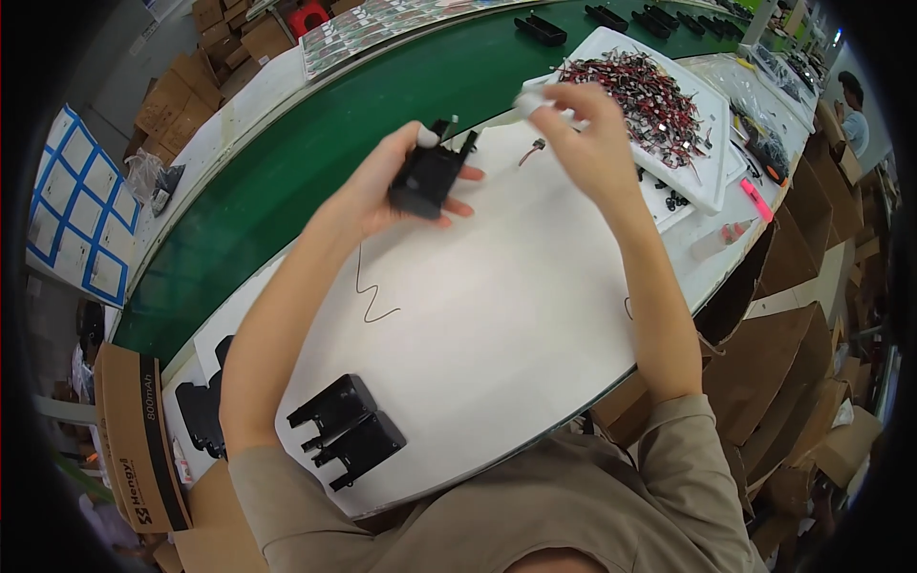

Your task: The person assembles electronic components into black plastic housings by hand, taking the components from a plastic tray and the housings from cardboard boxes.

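My left hand (387,181) grips a black plastic housing (427,179) with prongs at its far end, held above the white work surface (478,315). Its thumb wears a white finger cover. Blurred by motion, my right hand (583,129) hovers to the right of the housing, also with white covering at its fingertips; whether anything is between them cannot be made out. Just below that hand lies a small connector with a short red-and-black lead (532,151). Two more black housings (347,430) rest side by side near the front left edge.
A white tray (702,196) heaped with red-and-black wire leads (645,100) stands at the back right. Behind runs a green conveyor belt (411,81) carrying black housings (540,31). A pink-handled tool (756,201), a bottle (721,241) and cardboard boxes (138,439) are around. Another person (850,110) is far right.
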